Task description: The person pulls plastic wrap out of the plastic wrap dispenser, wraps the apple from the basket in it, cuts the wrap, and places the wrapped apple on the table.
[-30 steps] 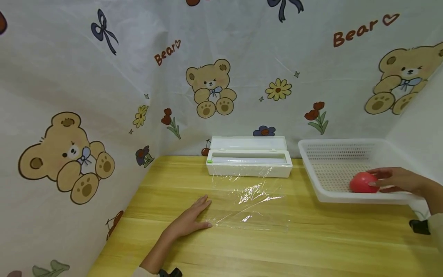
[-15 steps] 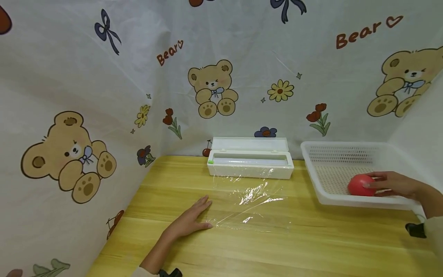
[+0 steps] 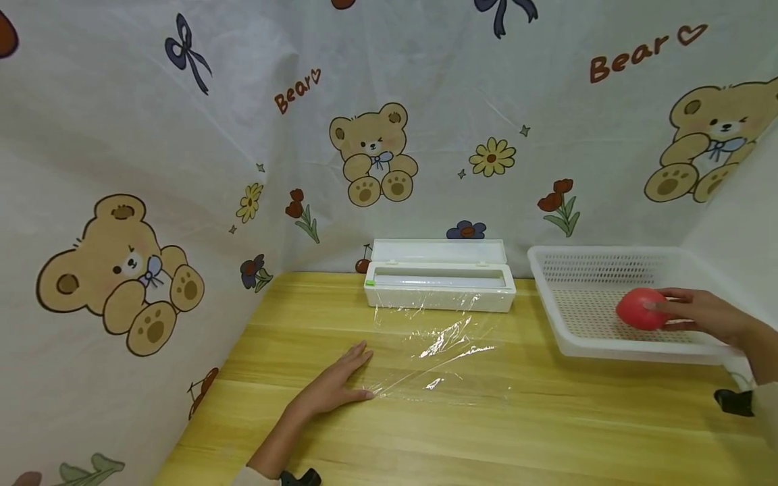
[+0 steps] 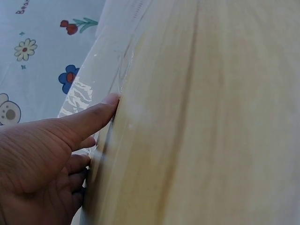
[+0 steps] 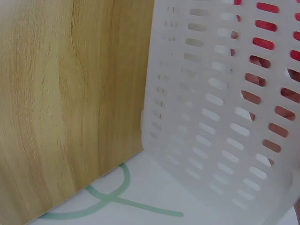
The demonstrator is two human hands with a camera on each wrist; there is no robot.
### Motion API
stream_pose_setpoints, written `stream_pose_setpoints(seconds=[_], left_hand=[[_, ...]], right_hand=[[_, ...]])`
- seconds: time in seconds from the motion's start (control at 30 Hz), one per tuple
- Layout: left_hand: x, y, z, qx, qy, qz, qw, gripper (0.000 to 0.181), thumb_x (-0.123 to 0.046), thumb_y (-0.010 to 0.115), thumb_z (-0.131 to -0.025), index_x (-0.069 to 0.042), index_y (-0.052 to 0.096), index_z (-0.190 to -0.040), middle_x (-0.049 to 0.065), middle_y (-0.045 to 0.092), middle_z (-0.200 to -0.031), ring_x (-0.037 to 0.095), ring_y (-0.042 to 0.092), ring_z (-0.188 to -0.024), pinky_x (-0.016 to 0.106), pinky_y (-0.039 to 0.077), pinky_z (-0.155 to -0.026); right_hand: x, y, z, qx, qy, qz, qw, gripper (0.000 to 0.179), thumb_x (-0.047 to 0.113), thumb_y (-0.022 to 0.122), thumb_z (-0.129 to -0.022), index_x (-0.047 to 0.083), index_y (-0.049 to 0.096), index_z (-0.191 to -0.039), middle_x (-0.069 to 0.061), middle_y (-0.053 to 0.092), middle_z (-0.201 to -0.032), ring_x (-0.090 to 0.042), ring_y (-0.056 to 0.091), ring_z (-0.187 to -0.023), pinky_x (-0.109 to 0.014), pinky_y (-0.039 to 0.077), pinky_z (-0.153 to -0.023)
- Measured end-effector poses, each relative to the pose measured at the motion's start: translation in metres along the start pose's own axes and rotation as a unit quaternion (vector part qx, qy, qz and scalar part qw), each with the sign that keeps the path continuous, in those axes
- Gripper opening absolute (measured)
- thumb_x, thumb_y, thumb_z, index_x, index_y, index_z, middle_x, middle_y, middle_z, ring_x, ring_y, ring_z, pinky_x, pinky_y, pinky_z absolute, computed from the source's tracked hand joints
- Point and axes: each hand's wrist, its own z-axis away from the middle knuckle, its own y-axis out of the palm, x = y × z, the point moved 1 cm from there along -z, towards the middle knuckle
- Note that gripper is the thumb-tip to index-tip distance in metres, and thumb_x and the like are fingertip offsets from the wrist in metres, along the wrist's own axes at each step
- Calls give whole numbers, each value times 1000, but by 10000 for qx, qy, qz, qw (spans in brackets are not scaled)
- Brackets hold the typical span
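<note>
My right hand [image 3: 705,314] grips a smooth, rounded red thing [image 3: 641,309] over the near right part of a white plastic basket [image 3: 595,345]; its kind is not clear. In the right wrist view the basket's slotted wall [image 5: 180,140] hides most of that hand, and red shows through the slots. My left hand [image 3: 331,386] lies spread on the table, thumb and fingertips at the left edge of a sheet of clear cling film [image 3: 446,364]. The film runs out from a white cling film box [image 3: 437,298] with its lid raised. In the left wrist view the thumb [image 4: 93,117] touches the film's edge.
A wood-grain table [image 3: 547,432] carries everything. A pale cloth with printed bears [image 3: 379,155] hangs behind and along the left side. The basket stands to the right of the box, near the back edge.
The right hand and the red thing shifted slightly left, then rose and moved back right, away from the basket's near rim. The left hand and the film stay about where they were.
</note>
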Motion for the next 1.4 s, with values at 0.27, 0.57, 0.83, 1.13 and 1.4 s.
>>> stream_pose_setpoints(seconds=[0.27, 0.57, 0.83, 1.13, 1.4], left_hand=[[1, 0, -1, -36, 33, 17, 10000, 89, -48, 74, -90, -7, 33, -158, 14, 16, -168, 35, 13, -154, 61, 24, -118], [2, 0, 2, -47, 54, 52, 10000, 89, -46, 75, -90, -7, 34, -158, 16, 17, -167, 37, 15, -153, 62, 24, -118], [5, 2, 0, -125, 220, 51, 9997, 89, -47, 76, -90, -5, 35, -157, 17, 17, -167, 39, 15, -153, 64, 23, -118], [7, 0, -1, -94, 171, 105, 9998, 89, -46, 77, -88, -7, 37, -157, 16, 16, -168, 38, 15, -153, 63, 24, -118], [8, 3, -2, -46, 176, 95, 9998, 90, -51, 74, -89, -8, 36, -158, 16, 15, -168, 38, 14, -153, 64, 25, -117]], right_hand=[[18, -4, 13, -618, -156, 39, 9980, 70, 29, 52, -107, -20, 23, -146, -6, 65, -115, -12, 70, -90, -37, 62, -77], [40, 6, 26, -1009, -363, -340, 9937, 58, 27, 54, -107, -9, 30, -146, 37, 53, -98, -5, 68, -86, -25, 59, -72], [64, 19, 40, -1226, -726, -929, 9854, 28, 21, 50, -108, 46, 45, -119, 32, 60, -104, -5, 70, -85, -17, 56, -71], [108, 52, 59, -1107, -1090, -606, 9860, 38, 17, 54, -106, 36, 46, -137, 27, 60, -114, -3, 64, -96, -27, 58, -73], [141, 81, 67, -809, -1195, -707, 9870, 42, 15, 58, -103, 23, 48, -143, 17, 64, -116, -9, 64, -99, -36, 61, -74]])
